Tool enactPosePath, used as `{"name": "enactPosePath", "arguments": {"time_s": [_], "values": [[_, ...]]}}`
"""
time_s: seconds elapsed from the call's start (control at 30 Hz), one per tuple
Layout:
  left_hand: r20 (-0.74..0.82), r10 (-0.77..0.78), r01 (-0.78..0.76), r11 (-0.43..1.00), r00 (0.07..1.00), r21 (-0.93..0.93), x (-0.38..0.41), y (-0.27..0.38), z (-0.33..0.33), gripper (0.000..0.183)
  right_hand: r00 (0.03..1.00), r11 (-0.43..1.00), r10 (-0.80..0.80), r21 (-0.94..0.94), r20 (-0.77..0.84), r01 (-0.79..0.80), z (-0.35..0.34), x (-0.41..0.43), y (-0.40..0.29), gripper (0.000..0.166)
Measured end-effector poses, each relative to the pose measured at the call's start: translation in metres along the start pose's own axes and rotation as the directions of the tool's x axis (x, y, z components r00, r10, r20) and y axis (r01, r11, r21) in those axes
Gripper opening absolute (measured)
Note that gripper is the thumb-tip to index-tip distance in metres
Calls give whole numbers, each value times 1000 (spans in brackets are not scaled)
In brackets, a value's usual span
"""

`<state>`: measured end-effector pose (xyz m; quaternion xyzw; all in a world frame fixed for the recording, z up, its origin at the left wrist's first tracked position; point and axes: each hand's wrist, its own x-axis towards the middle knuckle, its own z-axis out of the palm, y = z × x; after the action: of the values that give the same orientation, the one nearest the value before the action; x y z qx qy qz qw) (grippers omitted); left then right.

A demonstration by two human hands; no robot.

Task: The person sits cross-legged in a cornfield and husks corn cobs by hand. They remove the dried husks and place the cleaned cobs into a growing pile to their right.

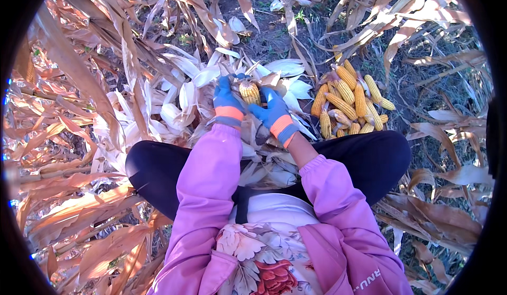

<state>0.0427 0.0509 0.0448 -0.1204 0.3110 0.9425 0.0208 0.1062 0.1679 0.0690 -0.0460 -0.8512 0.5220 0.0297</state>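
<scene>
Between my hands is an ear of yellow corn (249,93), its kernels bare on the near side and dry husk around its far end. My left hand (229,99), in a blue-coated work glove with an orange cuff band, grips it from the left, some fingertips curled behind its far end. From the right, my right hand (273,110), gloved alike, holds it with thumb and fingers beside the kernels. Peeled-back husk (271,79) shows just beyond the right fingers. Some fingers are hidden behind the ear and husk.
Right of my hands lies a pile of husked yellow ears (342,97) on the ground. Pale loose husks (186,101) are heaped beneath and left of my hands. Dry corn stalks and leaves (79,69) crowd the left side. My bent knees (368,148) flank the husks.
</scene>
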Motion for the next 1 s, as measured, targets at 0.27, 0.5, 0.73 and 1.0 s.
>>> {"name": "enactPosePath", "arguments": {"time_s": [0.27, 0.5, 0.73, 1.0], "values": [[158, -138, 190, 900, 978, -392, 1, -5, -4, 27, 986, 936, 124, 343, -113, -78, 1, 15, 11, 51], [246, -29, 110, 940, 969, -323, 43, 26, -85, 28, 961, 591, 263, 802, -89, -87, -21, 12, 23, 42], [-204, 160, -78, 929, 966, 362, 40, 12, -76, 22, 919, 487, 376, 869, -116, -89, -62, 17, 30, 38], [238, -150, 24, 886, 959, 463, 3, 6, -11, 63, 912, 474, 389, 877, -131, -76, -67, 24, 40, 41]]}}
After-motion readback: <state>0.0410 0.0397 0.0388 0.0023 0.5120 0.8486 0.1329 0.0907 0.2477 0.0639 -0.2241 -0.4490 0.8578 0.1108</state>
